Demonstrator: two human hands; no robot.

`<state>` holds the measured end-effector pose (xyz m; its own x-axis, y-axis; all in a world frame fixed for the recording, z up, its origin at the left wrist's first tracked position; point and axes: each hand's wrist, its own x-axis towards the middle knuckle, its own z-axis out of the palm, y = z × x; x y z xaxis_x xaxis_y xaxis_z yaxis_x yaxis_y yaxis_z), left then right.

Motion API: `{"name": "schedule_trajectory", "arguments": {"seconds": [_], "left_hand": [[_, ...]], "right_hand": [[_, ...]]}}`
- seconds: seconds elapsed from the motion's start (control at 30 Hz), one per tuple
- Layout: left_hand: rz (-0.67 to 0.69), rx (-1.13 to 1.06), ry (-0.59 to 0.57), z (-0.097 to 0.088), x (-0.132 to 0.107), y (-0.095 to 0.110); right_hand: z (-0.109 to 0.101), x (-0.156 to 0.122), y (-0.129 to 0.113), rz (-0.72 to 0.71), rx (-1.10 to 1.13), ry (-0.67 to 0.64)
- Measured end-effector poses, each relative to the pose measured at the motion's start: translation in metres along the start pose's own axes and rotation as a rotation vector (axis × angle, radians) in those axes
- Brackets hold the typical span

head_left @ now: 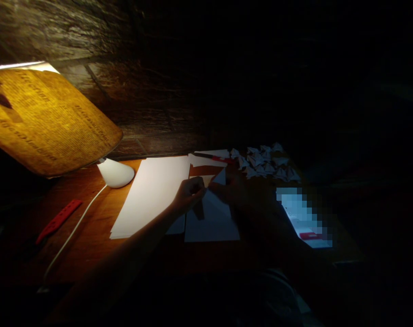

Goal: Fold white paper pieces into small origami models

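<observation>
A white sheet of paper [211,229] lies before me, its far part raised and partly folded into a pointed flap. At the fold, my left hand [189,194] is closed, with thumb and fingertips pinching the paper. Close beside it, my right hand [229,190] grips the same sheet along the flap; its fingers are dim and partly in shadow. Left of this sheet rests a stack of white paper [151,195]. Beyond my hands, a knife-like tool with a red handle [221,159] lies on smaller paper pieces [211,153].
A lamp with a printed shade [52,122] and white base [116,173] stands left, its cable [80,220] crossing the wooden table [100,213]. A red power strip [59,220] lies there. Several folded paper shapes [261,161] sit back right; a lit screen [305,220] lies nearer.
</observation>
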<state>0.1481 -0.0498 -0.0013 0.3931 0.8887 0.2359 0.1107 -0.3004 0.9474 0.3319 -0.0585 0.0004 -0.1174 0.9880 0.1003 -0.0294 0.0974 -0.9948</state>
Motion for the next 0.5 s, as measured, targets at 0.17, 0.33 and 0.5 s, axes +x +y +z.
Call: {"name": "schedule_trajectory", "arguments": {"seconds": [0.17,0.33,0.5], "left_hand": [[-0.028,-0.013,0.015,-0.0014,-0.0001,-0.0038],[-0.034,-0.014,0.018,-0.0012,-0.0023,-0.0051],[-0.004,0.009,-0.003,0.0005,-0.0029,-0.0031]], "right_hand": [[0.0002,0.0023,0.0024,0.073,0.072,0.06],[-0.0035,0.005,0.0047,0.105,0.135,0.032],[-0.004,0.0024,-0.0013,0.102,-0.038,0.037]]}}
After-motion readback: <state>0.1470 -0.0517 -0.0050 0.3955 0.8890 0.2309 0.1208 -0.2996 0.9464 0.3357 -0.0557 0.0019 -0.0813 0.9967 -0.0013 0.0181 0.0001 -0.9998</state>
